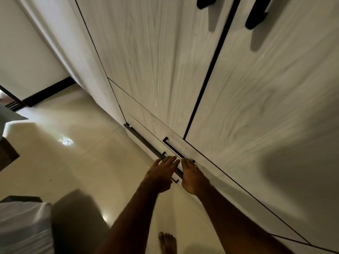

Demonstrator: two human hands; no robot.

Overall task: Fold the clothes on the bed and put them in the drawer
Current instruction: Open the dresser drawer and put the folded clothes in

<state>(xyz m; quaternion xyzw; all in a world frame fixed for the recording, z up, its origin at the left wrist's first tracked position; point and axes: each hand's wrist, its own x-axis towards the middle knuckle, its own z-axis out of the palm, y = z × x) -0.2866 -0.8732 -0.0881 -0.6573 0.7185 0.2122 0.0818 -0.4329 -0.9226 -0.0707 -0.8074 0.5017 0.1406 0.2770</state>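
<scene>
Drawer fronts sit low in the pale wood wardrobe, near the floor. Both hands reach to the long dark handle. The left hand is flat with straight fingers. The right hand curls its fingertips over the bar.

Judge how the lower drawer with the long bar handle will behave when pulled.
The lower drawer probably slides straight out, being a rigid panel. Its handle looks stiff. With the left hand and right hand near one end, it may skew slightly.
</scene>
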